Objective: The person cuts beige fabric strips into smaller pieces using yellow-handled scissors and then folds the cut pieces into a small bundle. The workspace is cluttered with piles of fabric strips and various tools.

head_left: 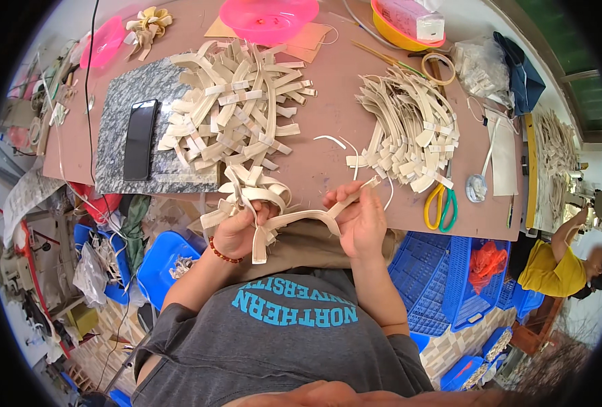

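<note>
My left hand (236, 230) is closed round a small bundle of cream fabric straps (250, 186) at the table's near edge. One strap (301, 216) runs from that bundle across to my right hand (361, 220), which pinches its end between thumb and fingers. Beyond my left hand lies a big loose heap of similar straps (233, 102). A flatter, more orderly pile of straps (409, 129) sits beyond my right hand. Scissors with one yellow and one green handle (441, 207) rest by that pile, their blades partly under it.
A black phone (141, 139) lies on a grey marbled slab (114, 102) at the left. Pink (267, 20) and yellow basins (409, 37) stand at the back. Blue plastic crates (423, 278) are below the table's right side. A person in a yellow top (552, 268) works at far right.
</note>
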The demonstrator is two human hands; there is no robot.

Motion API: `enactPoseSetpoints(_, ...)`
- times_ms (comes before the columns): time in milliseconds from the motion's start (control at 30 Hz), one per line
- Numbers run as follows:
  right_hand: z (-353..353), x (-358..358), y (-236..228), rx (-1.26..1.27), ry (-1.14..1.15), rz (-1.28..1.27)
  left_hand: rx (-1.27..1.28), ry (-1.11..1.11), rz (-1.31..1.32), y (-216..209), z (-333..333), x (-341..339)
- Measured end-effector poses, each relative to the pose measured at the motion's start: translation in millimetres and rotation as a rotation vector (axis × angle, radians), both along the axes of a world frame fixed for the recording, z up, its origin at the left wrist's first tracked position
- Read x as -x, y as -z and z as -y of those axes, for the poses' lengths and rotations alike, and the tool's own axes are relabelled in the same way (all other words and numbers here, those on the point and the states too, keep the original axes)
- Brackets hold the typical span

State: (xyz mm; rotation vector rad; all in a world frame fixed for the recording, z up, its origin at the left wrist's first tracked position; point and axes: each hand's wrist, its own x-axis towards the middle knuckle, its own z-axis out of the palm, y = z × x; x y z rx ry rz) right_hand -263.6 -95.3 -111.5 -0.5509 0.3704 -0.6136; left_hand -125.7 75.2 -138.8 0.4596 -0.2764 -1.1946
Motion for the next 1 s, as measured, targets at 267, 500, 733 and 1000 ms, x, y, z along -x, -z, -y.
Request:
enactPoseSetpoints(267, 18, 11, -25, 0.542, -0.263, -0.214, -0.393, 0.113, 0.265, -39, 14, 3)
enactPoseSetpoints(500, 2, 2, -33, 0.794, -0.41, -0.361, -0.49, 0.126, 0.187, -45, 30, 3)
enactPoseSetpoints(733, -10, 8, -46, 0.713, -0.312, -0.307, -0.015, 0.043, -0.163, -21, 28, -1)
enactPoseSetpoints(1000, -21, -5, -58, 0.464, -0.22, -0.163, 0.007, 0.01, -0.378, -15, 34, 3)
